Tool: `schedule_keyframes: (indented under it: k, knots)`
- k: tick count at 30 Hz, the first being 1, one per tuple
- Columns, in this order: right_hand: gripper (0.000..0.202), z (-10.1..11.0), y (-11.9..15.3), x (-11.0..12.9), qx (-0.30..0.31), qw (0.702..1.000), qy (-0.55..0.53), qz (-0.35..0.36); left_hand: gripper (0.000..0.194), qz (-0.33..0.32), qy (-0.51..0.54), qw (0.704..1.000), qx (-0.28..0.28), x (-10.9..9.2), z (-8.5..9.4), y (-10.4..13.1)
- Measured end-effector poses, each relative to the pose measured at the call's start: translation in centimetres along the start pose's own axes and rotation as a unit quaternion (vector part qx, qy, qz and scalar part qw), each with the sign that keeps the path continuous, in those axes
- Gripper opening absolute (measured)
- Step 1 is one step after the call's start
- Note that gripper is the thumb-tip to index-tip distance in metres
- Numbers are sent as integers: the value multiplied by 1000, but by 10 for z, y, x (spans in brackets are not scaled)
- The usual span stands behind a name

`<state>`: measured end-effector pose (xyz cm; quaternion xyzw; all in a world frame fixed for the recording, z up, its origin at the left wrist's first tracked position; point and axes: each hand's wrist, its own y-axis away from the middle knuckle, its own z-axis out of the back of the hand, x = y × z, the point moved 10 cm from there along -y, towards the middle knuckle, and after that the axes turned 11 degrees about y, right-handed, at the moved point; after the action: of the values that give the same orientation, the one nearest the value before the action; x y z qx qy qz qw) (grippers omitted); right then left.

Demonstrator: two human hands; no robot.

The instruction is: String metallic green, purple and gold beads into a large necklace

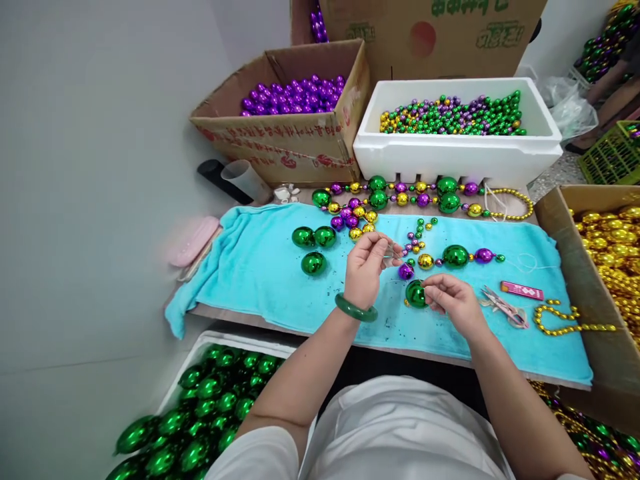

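My left hand [367,267], with a green bangle [356,309] on its wrist, pinches a thin needle or thread end above the turquoise towel [260,267]. My right hand [450,300] grips a large green bead [415,293] just to the right of it. A partly strung line of a purple bead [405,271], a gold bead [425,261], a big green bead [455,256] and another purple bead [484,255] lies between and beyond the hands. Three loose green beads [313,245] rest left of my left hand.
A cardboard box of purple beads [295,97] and a white foam box of mixed small beads [453,115] stand at the back. A finished bead strand [400,197] lies before them. Small scissors [503,307] and a red packet [521,291] lie right. A box of gold beads [613,253] sits far right, a tub of green beads [200,413] near left.
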<state>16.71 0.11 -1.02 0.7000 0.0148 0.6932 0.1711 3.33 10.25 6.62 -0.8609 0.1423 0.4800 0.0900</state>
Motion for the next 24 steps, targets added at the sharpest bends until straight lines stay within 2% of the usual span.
schedule_keyframes:
  k: [3, 5, 7, 9, 13, 15, 17, 19, 21, 23, 24]
  knots:
    - [21, 10, 3, 6, -19, 1000, 2, 14, 25, 16, -63, 998, 19, 11, 6, -12]
    - [19, 23, 7, 12, -51, 998, -29, 28, 23, 19, -160, 987, 18, 19, 18, -25]
    - [18, 36, 12, 19, -78, 994, -65, 45, 16, -1, -282, 959, 18, 25, 31, -39]
    - [17, 44, 16, 26, -93, 991, -83, 58, 12, -33, -394, 918, 40, 33, 36, -49]
    - [18, 44, 19, 28, -89, 993, -63, 54, 16, -45, -517, 846, 124, 62, 22, -55]
    - [19, 41, 19, 24, -83, 994, -50, 45, 20, -28, -547, 822, 155, 78, 12, -54]
    - [19, 40, 19, 17, -89, 994, -44, 40, 18, -16, -564, 810, 158, 87, 7, -55]
    - [15, 43, 21, 11, -106, 993, -38, 41, 13, -11, -547, 827, 133, 87, 7, -57]
    - [13, 49, 24, 6, -128, 991, -22, 42, 10, 17, -459, 885, 80, 83, 16, -61]
    - [12, 53, 27, 2, -137, 990, 1, 44, 8, 89, -282, 955, 22, 82, 31, -61]
    - [13, 54, 28, 0, -136, 990, 14, 44, 9, 132, -176, 976, -1, 83, 36, -59]
